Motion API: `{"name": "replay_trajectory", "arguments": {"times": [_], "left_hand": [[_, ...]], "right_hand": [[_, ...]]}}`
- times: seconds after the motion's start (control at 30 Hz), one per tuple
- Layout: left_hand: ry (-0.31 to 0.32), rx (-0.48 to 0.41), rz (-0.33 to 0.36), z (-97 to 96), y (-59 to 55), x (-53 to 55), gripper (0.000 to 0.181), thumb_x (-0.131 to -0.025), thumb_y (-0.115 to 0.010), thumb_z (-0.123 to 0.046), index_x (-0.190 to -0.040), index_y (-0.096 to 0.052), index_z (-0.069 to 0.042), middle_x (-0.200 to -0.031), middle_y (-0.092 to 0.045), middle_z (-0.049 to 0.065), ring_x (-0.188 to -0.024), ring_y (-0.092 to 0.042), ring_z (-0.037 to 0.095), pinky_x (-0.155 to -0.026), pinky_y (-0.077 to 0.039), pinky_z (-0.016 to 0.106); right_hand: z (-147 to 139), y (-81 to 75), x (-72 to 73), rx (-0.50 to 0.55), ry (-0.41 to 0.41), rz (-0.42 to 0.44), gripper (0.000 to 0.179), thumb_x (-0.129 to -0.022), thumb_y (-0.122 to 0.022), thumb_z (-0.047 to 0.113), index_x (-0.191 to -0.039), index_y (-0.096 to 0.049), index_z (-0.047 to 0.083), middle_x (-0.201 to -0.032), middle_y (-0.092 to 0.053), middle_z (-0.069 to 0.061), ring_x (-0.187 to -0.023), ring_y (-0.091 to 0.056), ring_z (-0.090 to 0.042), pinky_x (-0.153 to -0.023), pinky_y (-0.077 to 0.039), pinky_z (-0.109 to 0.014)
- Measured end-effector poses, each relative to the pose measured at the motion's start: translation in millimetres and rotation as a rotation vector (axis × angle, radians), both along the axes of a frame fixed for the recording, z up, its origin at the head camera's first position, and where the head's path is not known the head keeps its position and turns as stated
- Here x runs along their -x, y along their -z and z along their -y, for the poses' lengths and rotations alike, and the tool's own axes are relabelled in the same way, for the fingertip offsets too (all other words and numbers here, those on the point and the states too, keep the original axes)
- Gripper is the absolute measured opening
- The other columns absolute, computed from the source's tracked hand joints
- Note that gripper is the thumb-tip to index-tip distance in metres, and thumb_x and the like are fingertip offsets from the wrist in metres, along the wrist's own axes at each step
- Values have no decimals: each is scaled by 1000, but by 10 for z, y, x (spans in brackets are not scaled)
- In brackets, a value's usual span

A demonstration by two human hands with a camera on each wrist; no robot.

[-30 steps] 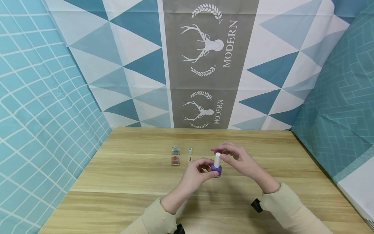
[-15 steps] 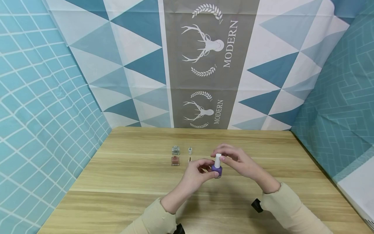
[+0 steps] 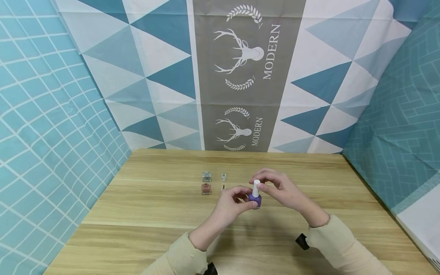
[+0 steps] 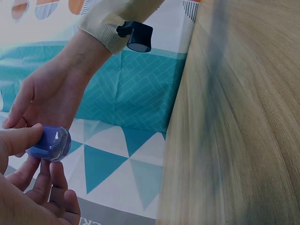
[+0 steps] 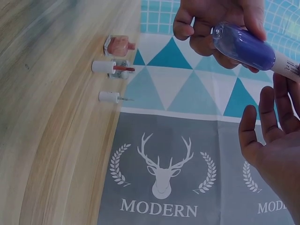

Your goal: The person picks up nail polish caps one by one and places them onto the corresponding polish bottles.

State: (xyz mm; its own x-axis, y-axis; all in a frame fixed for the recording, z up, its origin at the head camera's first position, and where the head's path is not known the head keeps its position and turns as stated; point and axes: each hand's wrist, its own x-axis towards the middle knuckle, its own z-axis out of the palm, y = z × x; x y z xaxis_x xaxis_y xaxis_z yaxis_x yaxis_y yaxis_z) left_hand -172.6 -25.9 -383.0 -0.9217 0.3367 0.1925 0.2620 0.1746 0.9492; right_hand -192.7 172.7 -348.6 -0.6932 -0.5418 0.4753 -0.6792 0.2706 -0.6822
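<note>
L hand [image 3: 232,200]: grip grasping the purple bottle [image 3: 255,199] by its body, thumb on the near face, fingers opp. Finger spread = bottle width only; remaining fingers bent loosely, clear of the glass (ref. L wrist view).

R hand [image 3: 277,188]: grip pinching the white cap [image 3: 256,188] btwn thumb & fingertips; spread = cap width. Other fingers part-bent, apart from the bottle. Cap is seated on the bottle neck.

Bottle posn: held above the tabletop [image 3: 154,214], approx. upright w/ slight tilt, cap up, btwn both hands, right of the other items.

Items on tabletop, far-left of the hands: clear bottle [image 3: 206,177], far; pinkish bottle [image 3: 206,189], just near of it. Both uncapped. To their right, 2 brush caps, white, stood brush-up: pale-brush cap [image 5: 108,97], far; red-brush cap [image 5: 103,66], near, partly hidden behind L hand in head view.

Beige sleeves [image 3: 335,240] on both arms; black unit [image 3: 302,241] at R cuff. Far side: patterned drape [image 3: 237,76] w/ deer heads & "MODERN" lettering.
</note>
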Motion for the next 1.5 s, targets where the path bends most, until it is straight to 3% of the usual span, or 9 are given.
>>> {"name": "replay_trajectory", "arguments": {"times": [0.3,0.73,1.1,1.5], "left_hand": [[-13,6,18,-21,-24,-4,26,-78,-76,-9,-103,-69,-4,-94,-68,8,-85,-59,20,-70,-48,27],[-7,-4,2,-8,-6,-2,26,-77,-78,-18,-101,-70,-11,-90,-67,0,-81,-58,12,-70,-48,25],[-46,20,-15,-37,-15,-9,26,-77,-78,-19,-101,-70,-12,-90,-67,-1,-82,-57,11,-70,-46,23],[-91,14,-44,-70,-22,-17,24,-78,-78,-21,-99,-70,-13,-89,-67,-3,-83,-57,15,-67,-45,22]], "right_hand": [[10,14,24,46,-20,-6,24,-90,-59,-1,-103,-66,17,-100,-64,-8,-87,-58,-12,-79,-49,-29],[26,25,21,74,19,-30,22,-86,-63,-2,-96,-67,17,-94,-65,-3,-87,-58,-11,-80,-49,-29],[79,35,-34,95,163,-85,19,-80,-70,-3,-90,-68,12,-92,-66,-4,-87,-58,-10,-81,-49,-31],[143,12,-85,89,327,-130,8,-80,-74,9,-87,-71,9,-91,-68,5,-84,-61,-8,-74,-49,-25]]}}
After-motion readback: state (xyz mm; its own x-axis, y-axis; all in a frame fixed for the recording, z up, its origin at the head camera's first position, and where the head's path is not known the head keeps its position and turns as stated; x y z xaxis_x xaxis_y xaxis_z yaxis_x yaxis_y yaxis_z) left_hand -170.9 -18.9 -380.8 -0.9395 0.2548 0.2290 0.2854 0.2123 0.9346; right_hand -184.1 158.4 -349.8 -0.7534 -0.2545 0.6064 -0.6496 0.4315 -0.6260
